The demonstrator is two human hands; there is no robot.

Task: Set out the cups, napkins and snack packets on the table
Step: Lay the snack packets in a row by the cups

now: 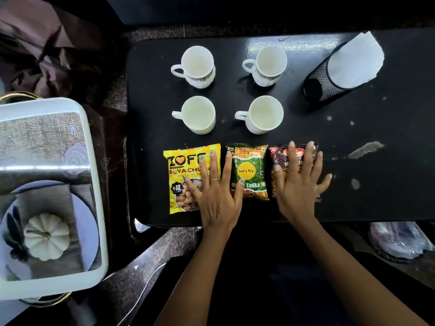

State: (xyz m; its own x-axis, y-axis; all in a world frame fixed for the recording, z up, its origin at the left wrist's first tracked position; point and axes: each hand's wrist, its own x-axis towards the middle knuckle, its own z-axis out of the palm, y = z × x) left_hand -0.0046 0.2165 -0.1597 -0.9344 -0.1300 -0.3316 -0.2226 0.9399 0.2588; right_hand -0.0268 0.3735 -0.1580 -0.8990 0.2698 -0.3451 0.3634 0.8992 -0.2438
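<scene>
Several white cups stand upright on the black table [376, 184], two at the back [197, 64] [269, 63] and two nearer [199, 114] [264, 114]. White napkins [355, 60] stick out of a black mesh holder [322, 83] at the back right. Three snack packets lie in a row near the front edge: yellow [181, 175], green [250, 170] and dark red [277, 154]. My left hand [216, 191] lies flat, fingers spread, across the yellow and green packets. My right hand [299, 184] lies flat on the dark red packet.
A white tray [94, 184] holding a plate, a grey cloth and a small white pumpkin sits left of the table. Dark brown fabric [42, 50] is bunched at the top left. A plastic-wrapped item [397, 241] lies below the table's right front edge.
</scene>
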